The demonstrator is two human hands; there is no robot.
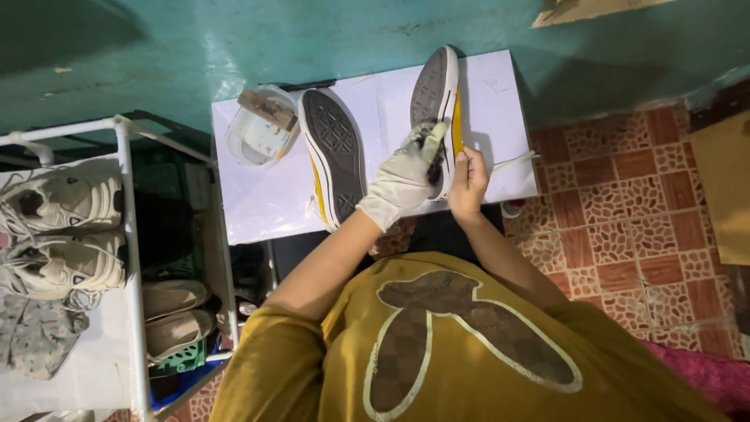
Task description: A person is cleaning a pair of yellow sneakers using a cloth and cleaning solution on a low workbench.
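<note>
My left hand [402, 180] wears a pale, grimy glove, and its fingers are curled over the side of a yellow sneaker [442, 109] that stands on edge on the white table [258, 203], grey sole turned toward the left. Something dark and bristly sits under the gloved fingertips against the shoe; I cannot tell exactly what it is. My right hand [467, 184] is bare and closed around the near end of the same sneaker, thumb up along its side, steadying it. A white lace [513, 162] trails from the shoe across the table's right edge.

Just left of that shoe lies a second yellow sneaker [334, 156], also tipped so its dark patterned sole faces up; the two are near each other but not touching. Beyond it, at the table's far left, rests a clear plastic tub [262, 129] with a brown piece lying across its rim.

The table stands against a teal wall [195, 47]. To my left is a white shoe rack [129, 258]: two whitish trainers [62, 234] on its upper shelf, a camouflage-patterned cloth [35, 336] below them, and a pair of beige slip-ons [172, 312] lower down beside a green crate [183, 359]. The floor to my right is red patterned tile [625, 203]. My yellow shirt [437, 352] fills the bottom of the view and hides whatever is beneath the table's near edge.

That makes two yellow sneakers, two trainers, two slip-ons, one tub.
</note>
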